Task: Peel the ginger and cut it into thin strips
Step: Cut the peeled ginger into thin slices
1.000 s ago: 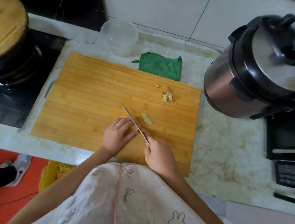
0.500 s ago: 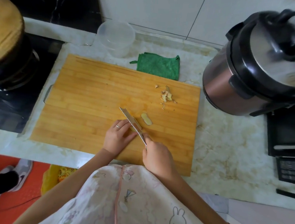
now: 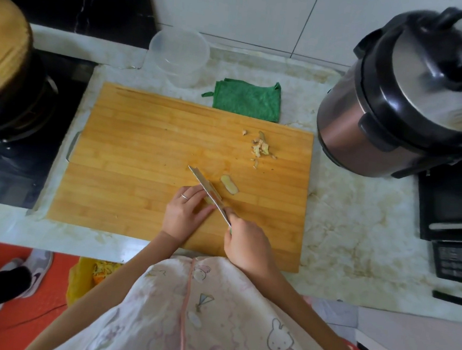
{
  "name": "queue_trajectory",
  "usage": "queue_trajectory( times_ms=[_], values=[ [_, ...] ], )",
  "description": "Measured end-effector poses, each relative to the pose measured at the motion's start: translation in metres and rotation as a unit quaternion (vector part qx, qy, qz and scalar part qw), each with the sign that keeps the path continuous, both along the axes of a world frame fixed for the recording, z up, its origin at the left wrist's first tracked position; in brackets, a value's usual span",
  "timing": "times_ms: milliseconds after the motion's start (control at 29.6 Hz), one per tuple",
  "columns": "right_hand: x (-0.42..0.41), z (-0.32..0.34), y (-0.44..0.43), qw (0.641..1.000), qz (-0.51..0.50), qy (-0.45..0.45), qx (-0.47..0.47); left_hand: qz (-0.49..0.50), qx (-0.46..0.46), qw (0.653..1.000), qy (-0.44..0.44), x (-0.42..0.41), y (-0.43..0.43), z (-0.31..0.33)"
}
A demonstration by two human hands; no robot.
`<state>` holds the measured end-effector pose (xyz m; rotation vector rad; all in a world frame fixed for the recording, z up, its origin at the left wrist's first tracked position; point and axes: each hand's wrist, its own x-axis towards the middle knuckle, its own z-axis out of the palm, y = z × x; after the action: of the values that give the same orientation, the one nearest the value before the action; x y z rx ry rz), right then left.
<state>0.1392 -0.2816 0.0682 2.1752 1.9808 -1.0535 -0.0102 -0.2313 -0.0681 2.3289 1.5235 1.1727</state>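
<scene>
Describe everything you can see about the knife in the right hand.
The knife has a narrow, silvery metal blade, seen almost edge-on. It runs diagonally over the wooden cutting board, tip pointing away and left. The right hand grips the handle, hiding nearly all of it. The blade lies against the left hand, which holds a ginger piece, mostly hidden. A cut slice lies just right of the blade, apart from it.

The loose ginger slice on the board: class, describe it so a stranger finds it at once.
Start at the large rectangular bamboo cutting board. Just right of the steel knife blade lies one pale yellow, oblong ginger slice. Unlike the ragged heap of peel scraps farther back, it is smooth, flat and alone.
</scene>
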Motion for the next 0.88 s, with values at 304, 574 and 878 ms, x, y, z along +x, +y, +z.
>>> queue_trajectory(
  times_ms=[304,574,878],
  values=[
    [-0.0022,0.0016,-0.0011,0.999,0.024,-0.031,0.009,-0.001,-0.007,1.0,-0.014,-0.0007,0.0009,-0.0046],
    [-0.0068,0.0006,-0.0004,0.998,0.032,-0.057,0.002,-0.003,-0.001,1.0,-0.011,-0.0016,0.002,-0.0036],
    [-0.0042,-0.0018,-0.0005,1.0,0.01,-0.025,-0.003,0.007,-0.011,1.0,-0.003,-0.0002,0.0018,-0.0011]
  ],
)
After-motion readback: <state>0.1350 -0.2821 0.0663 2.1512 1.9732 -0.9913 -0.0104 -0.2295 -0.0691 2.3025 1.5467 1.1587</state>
